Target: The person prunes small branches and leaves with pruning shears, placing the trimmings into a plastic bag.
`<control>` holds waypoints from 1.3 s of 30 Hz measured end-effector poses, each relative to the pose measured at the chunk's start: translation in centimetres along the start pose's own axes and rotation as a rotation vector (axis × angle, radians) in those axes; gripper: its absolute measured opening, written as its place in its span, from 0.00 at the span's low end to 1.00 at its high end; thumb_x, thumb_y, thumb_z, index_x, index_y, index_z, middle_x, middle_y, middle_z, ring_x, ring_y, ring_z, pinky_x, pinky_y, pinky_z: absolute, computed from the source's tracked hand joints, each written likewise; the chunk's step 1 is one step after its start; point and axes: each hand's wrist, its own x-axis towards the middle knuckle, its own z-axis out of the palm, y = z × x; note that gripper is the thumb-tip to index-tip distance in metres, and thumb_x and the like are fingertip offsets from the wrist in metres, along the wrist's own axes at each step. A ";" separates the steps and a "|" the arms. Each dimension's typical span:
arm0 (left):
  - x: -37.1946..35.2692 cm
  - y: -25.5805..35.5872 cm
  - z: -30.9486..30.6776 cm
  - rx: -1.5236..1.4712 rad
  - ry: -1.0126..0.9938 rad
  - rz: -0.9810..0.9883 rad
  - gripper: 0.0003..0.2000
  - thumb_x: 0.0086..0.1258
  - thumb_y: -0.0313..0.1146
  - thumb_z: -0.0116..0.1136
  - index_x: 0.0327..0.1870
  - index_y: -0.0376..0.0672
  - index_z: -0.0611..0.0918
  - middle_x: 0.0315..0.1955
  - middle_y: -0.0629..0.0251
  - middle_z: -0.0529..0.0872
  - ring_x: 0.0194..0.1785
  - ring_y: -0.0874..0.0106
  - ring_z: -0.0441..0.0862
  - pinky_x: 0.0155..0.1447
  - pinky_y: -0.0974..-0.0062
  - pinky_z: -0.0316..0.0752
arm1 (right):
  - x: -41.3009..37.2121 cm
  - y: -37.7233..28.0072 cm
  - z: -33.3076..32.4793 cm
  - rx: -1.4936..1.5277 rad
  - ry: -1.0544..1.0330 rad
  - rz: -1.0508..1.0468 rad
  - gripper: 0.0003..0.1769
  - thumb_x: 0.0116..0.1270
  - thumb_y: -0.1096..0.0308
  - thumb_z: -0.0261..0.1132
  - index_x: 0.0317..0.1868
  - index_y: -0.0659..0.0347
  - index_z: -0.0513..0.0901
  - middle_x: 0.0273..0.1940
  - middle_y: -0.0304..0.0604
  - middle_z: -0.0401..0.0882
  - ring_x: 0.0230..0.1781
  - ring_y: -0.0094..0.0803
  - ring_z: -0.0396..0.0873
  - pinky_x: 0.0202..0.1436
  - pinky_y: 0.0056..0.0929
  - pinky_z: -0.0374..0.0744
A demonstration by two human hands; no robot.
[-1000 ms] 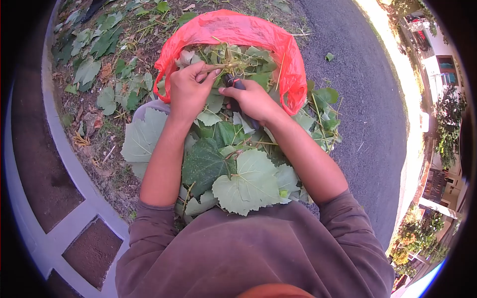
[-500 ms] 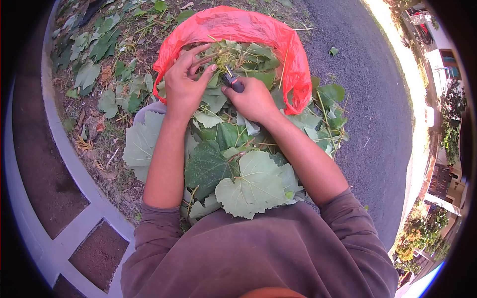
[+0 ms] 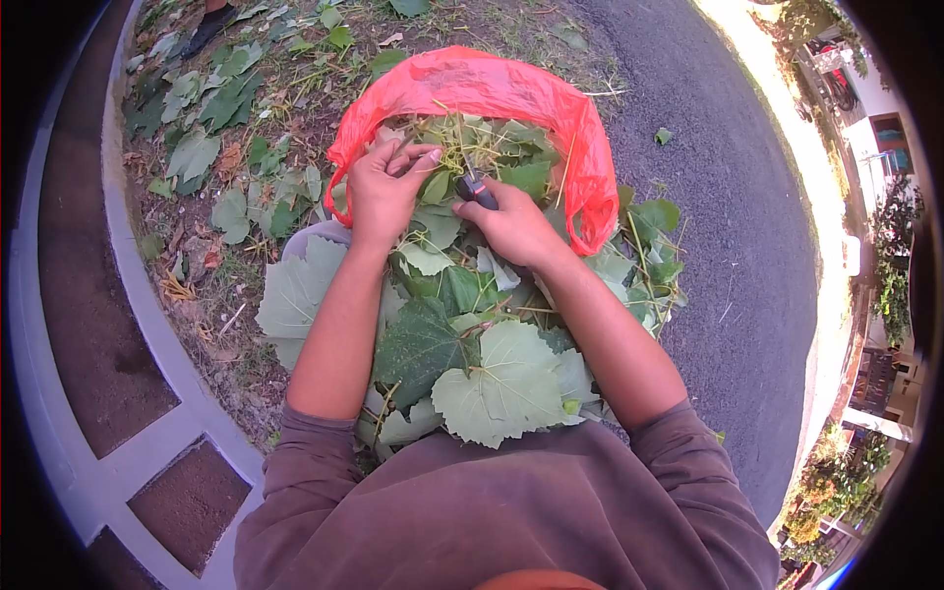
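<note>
My right hand (image 3: 514,224) is wrapped round the dark handle of a small cutting tool (image 3: 478,191), its blades pointing up among thin green stems (image 3: 462,147). Just left of it, my left hand (image 3: 388,192) has its thumb and fingers drawn together at the stems; it seems to pinch a stem, but what lies between the fingertips is too small to tell. Both hands are over the mouth of a red plastic bag (image 3: 462,77) holding leaves and stems. Large green leaves (image 3: 506,383) cover my lap below the hands.
More cut leaves (image 3: 194,154) lie on the soil at the left. A concrete kerb (image 3: 128,256) curves along the left side, and grey asphalt (image 3: 728,226) runs on the right. At the top left another person's dark shoe (image 3: 208,29) shows.
The whole view has shifted, so the bag and hands appear slightly lower. The fingers of my left hand have drawn closer together. The tool is still in my right hand.
</note>
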 end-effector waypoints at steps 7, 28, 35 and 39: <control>-0.2 0.5 -0.1 0.007 -0.062 -0.013 0.08 0.73 0.26 0.75 0.48 0.31 0.92 0.34 0.66 0.94 0.39 0.85 0.86 0.46 0.84 0.80 | 1.3 1.5 0.1 0.150 -0.100 0.015 0.29 0.70 0.46 0.71 0.52 0.68 0.88 0.37 0.52 0.90 0.40 0.43 0.88 0.50 0.42 0.82; -0.9 3.5 1.2 0.042 0.053 0.155 0.05 0.74 0.23 0.73 0.47 0.36 0.90 0.45 0.64 0.95 0.44 0.83 0.87 0.55 0.80 0.82 | -0.7 1.5 -2.6 0.603 -0.495 0.244 0.19 0.77 0.54 0.69 0.52 0.64 0.87 0.42 0.39 0.89 0.40 0.25 0.84 0.45 0.26 0.80; 0.0 3.8 0.8 -0.226 0.148 0.154 0.13 0.73 0.17 0.71 0.36 0.43 0.77 0.47 0.59 0.92 0.50 0.71 0.92 0.55 0.75 0.88 | -2.4 1.6 -4.2 0.854 -0.445 0.204 0.19 0.78 0.54 0.69 0.52 0.62 0.87 0.42 0.37 0.89 0.42 0.23 0.83 0.48 0.25 0.79; -0.6 5.2 2.4 -0.288 0.225 0.095 0.06 0.72 0.20 0.73 0.40 0.39 0.85 0.43 0.62 0.93 0.44 0.79 0.89 0.54 0.79 0.83 | -1.6 1.8 -4.3 0.768 -0.679 0.133 0.22 0.80 0.54 0.65 0.64 0.61 0.84 0.48 0.36 0.90 0.48 0.23 0.85 0.55 0.27 0.80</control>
